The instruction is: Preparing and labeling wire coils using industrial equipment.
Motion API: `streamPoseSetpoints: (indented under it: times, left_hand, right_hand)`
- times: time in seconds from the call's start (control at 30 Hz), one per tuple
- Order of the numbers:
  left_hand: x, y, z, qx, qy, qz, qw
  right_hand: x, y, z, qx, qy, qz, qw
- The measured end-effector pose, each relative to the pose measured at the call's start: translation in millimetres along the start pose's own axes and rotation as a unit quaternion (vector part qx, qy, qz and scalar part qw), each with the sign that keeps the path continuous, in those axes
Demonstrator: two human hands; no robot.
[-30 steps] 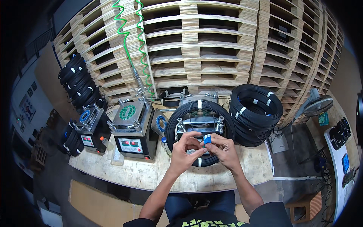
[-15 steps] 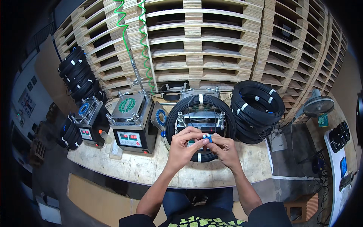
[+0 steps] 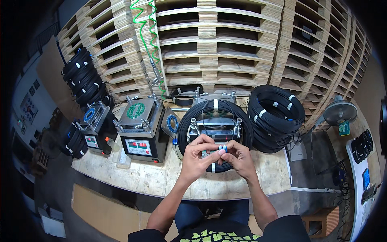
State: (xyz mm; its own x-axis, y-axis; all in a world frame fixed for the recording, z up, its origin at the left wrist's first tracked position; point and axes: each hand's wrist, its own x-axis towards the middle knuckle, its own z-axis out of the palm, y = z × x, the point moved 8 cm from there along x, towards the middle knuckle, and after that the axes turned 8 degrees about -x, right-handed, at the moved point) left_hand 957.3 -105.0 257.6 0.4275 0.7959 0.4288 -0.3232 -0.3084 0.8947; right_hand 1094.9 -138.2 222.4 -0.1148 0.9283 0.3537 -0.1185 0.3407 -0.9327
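Above the near side of an upright black cable coil (image 3: 249,135), my two hands meet. Thumb and fingers of my left hand (image 3: 197,159) are pinched on a small blue-and-white connector (image 3: 223,149). From the other side my right hand (image 3: 241,158) grips the same connector; fingertips hide most of it. The coil leans against a metal-topped machine (image 3: 215,131) with clamp posts, and white ties bind the coil. A thin black cable runs down inside the ring toward my fingers.
Two similar machines with digital displays (image 3: 138,147) stand at left, near an orange-capped bottle (image 3: 109,141). More black coils are stacked at right (image 3: 276,117) and far left (image 3: 82,76). An air gun (image 3: 155,72) hangs on a green spiral hose before wooden pallets (image 3: 236,36). A fan (image 3: 340,113) stands at right.
The connector has turned between my fingertips and sits slightly lower, with my right fingers curled further around it. The hanging air gun has swung to the right.
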Motion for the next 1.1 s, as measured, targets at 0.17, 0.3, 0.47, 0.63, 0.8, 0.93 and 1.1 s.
streamPoseSetpoints:
  times: [0.17, 0.3, 0.47, 0.63, 0.8, 0.93, 1.1]
  left_hand:
    - [-3, 2, 3, -0.060, 0.019, -0.015, 0.998]
    - [-1, 5, 3, 0.040, -0.005, 0.029, 0.999]
    - [0, 26, 12, 0.217, -0.025, 0.140, 0.966]
    - [0, 26, 15, 0.228, -0.012, 0.142, 0.963]
    - [2, 23, 16, 0.179, 0.015, 0.100, 0.979]
    - [-2, 9, 9, 0.118, 0.049, 0.068, 0.989]
    - [-4, -3, 12, 0.013, 0.045, -0.009, 0.999]
  right_hand:
    - [-1, 7, -2, 0.026, 0.009, 0.021, 0.999]
    - [-4, 9, -5, -0.035, 0.046, 0.021, 0.998]
    - [-10, 17, -10, -0.030, 0.084, 0.019, 0.996]
    - [-14, 14, -6, -0.026, 0.116, 0.012, 0.993]
    - [-16, 25, -8, -0.024, 0.130, 0.031, 0.991]
    - [-18, 25, -7, -0.020, 0.128, 0.034, 0.991]
    - [-20, 34, -11, 0.036, 0.125, 0.026, 0.991]
